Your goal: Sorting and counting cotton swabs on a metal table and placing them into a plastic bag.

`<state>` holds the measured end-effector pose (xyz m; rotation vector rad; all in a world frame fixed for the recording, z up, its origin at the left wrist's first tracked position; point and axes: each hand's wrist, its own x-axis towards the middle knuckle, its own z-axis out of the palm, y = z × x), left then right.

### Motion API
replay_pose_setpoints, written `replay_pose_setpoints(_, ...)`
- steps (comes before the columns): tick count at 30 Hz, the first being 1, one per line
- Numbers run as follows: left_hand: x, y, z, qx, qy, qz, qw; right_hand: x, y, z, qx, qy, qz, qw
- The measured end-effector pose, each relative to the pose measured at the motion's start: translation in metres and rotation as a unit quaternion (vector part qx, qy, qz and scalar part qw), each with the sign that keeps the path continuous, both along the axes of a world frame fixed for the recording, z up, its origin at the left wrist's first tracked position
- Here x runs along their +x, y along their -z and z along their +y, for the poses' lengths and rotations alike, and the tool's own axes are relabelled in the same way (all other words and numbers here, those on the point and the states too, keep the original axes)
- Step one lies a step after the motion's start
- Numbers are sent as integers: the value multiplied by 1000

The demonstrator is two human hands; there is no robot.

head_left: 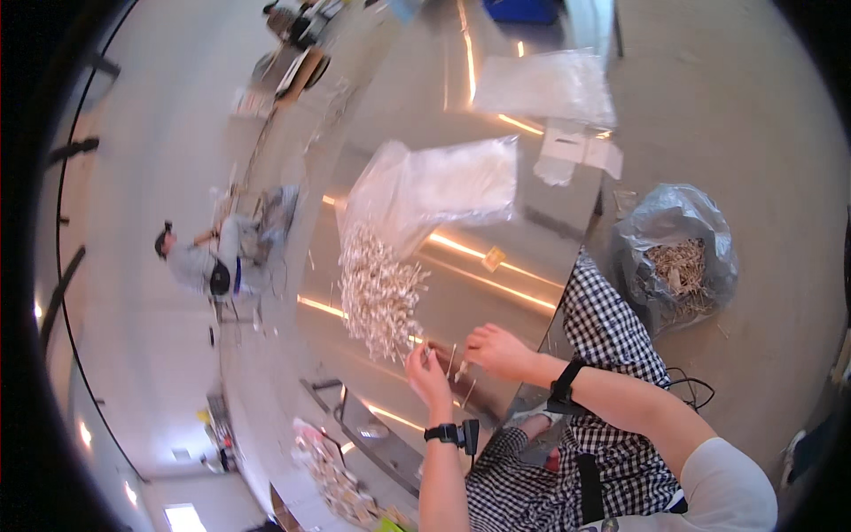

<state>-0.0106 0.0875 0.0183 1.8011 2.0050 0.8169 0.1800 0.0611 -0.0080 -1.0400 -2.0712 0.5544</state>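
A heap of small pale pieces with thin stalks point(377, 293) lies on the shiny metal table point(496, 310). At the near end of the heap my left hand point(429, 377) is closed, fingertips pinched together on something too small to name. My right hand point(499, 352) sits just right of it, fingers bent inward over the table; what they hold, if anything, is hidden. Below and between the hands lie a few thin stalks point(470, 393) and a pale piece point(461, 371).
A clear plastic bag point(461, 182) lies beyond the heap, with another plastic pack point(550, 84) and a white carton point(576, 149) farther off. A small yellow packet point(494, 259) rests on the table. On the floor at right stands a grey bag of brown scraps point(678, 266). Another person point(208, 266) sits at left.
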Motion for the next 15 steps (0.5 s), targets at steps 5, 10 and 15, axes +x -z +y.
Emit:
replay_pose_setpoints(5,5,-10,-29,13,48,70,996,1,-3,5,-7,-9,16,1000)
replay_pose_setpoints(10,5,-25,-55,-18,76,-73,994,4,-9,7,5,-22,13,1000)
replay_pose_setpoints(15,-18,-26,-84,-27,-12,-82,996,2,-12,5,-17,-35,28,999)
